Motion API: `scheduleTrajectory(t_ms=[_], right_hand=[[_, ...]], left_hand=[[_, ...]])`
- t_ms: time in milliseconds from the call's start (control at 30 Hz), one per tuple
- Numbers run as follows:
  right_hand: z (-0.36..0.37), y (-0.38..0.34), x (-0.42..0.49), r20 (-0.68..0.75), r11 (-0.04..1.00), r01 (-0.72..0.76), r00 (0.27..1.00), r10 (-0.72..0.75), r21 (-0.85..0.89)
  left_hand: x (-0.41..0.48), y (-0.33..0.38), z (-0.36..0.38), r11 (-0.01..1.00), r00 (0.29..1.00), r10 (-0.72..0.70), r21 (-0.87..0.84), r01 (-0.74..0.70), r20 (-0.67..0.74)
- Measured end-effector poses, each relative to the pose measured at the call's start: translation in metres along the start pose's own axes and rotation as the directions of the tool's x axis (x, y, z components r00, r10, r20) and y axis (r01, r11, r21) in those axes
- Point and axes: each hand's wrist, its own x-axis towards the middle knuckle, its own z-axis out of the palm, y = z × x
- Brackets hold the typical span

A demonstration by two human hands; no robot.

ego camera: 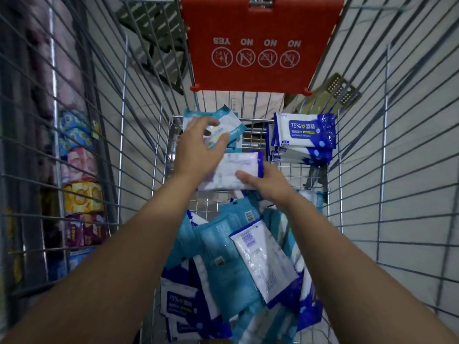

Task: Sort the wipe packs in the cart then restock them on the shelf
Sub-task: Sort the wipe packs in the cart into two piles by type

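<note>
I look down into a wire cart (332, 189). A loose heap of wipe packs (223, 259), light blue ones and dark blue and white ones, fills its near end. At the far right stands a neat stack of dark blue alcohol wipe packs (304, 137). At the far left lie light blue packs (231, 122), and my left hand (198, 147) grips the top one. My right hand (265, 180) holds a dark blue and white pack (236, 170), blurred, over the cart's middle. That pack passes under my left wrist.
A red child-seat flap (258, 43) with printed NO and YES signs hangs at the cart's far end. Shelves with coloured packaged goods (79, 184) run along the left. A pale tiled floor (409, 120) shows through the right cart wall.
</note>
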Motion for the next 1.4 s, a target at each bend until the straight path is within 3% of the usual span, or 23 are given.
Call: scheduleTrajectory(t_ms=[67, 167, 233, 300, 433, 533, 600, 667, 733, 800, 900, 1033, 1100, 1200, 1267, 1400], right_hand=[[-0.021, -0.010, -0.008, -0.103, 0.985, 0.060, 0.994, -0.043, 0.162], [-0.045, -0.025, -0.017, -0.225, 0.906, 0.123, 0.974, -0.031, 0.406], [-0.058, -0.035, -0.019, -0.267, 0.801, 0.164, 0.964, -0.005, 0.576], [-0.068, -0.042, -0.019, -0.280, 0.714, 0.176, 0.960, 0.029, 0.677], [-0.083, -0.042, -0.010, -0.372, 0.566, 0.223, 0.914, 0.161, 0.794], [-0.088, -0.036, -0.007, -0.440, 0.544, 0.242, 0.857, 0.268, 0.803], [-0.087, -0.033, -0.007, -0.486, 0.592, 0.235, 0.818, 0.307, 0.771], [-0.082, -0.031, -0.006, -0.544, 0.606, 0.273, 0.775, 0.321, 0.747], [-0.076, -0.030, -0.007, -0.583, 0.610, 0.314, 0.751, 0.310, 0.728], [-0.070, -0.023, -0.007, -0.599, 0.619, 0.328, 0.744, 0.296, 0.714], [-0.062, -0.013, -0.009, -0.610, 0.634, 0.321, 0.730, 0.308, 0.704], [-0.057, 0.003, -0.002, -0.649, 0.664, 0.330, 0.694, 0.311, 0.671], [-0.054, 0.006, -0.001, -0.652, 0.681, 0.324, 0.698, 0.297, 0.657], [-0.057, 0.007, -0.002, -0.656, 0.679, 0.338, 0.699, 0.283, 0.652], [-0.060, 0.008, 0.000, -0.651, 0.650, 0.353, 0.701, 0.292, 0.672], [-0.056, 0.004, 0.004, -0.622, 0.583, 0.344, 0.683, 0.382, 0.736]], left_hand=[[-0.004, 0.012, 0.003, 0.997, 0.994, -0.018, -0.066, 0.025, 0.110], [-0.002, 0.029, 0.014, 1.000, 0.994, 0.016, 0.020, -0.018, 0.110], [0.006, 0.048, 0.022, 0.964, 0.980, -0.100, -0.228, 0.138, 0.171], [0.017, 0.064, 0.038, 0.829, 0.918, -0.208, -0.438, 0.349, 0.337], [0.035, 0.090, 0.075, 0.713, 0.808, -0.265, -0.458, 0.532, 0.527], [0.041, 0.102, 0.096, 0.643, 0.787, -0.342, -0.483, 0.594, 0.513], [0.039, 0.106, 0.107, 0.750, 0.853, -0.299, -0.448, 0.487, 0.427], [0.034, 0.106, 0.112, 0.892, 0.920, -0.145, -0.356, 0.281, 0.364], [0.028, 0.099, 0.117, 0.951, 0.933, -0.015, -0.284, 0.125, 0.360], [0.024, 0.091, 0.120, 0.989, 0.948, 0.012, -0.141, 0.035, 0.318], [0.017, 0.084, 0.118, 0.980, 0.965, -0.018, 0.197, -0.035, 0.261], [0.016, 0.072, 0.114, 0.870, 0.934, 0.114, 0.421, -0.259, 0.339], [0.017, 0.069, 0.113, 0.858, 0.908, 0.184, 0.389, -0.336, 0.376], [0.020, 0.066, 0.113, 0.939, 0.906, 0.209, 0.182, -0.291, 0.369], [0.021, 0.065, 0.111, 0.947, 0.896, 0.223, 0.135, -0.293, 0.384], [0.020, 0.075, 0.097, 0.918, 0.902, 0.373, 0.055, -0.393, 0.218]])
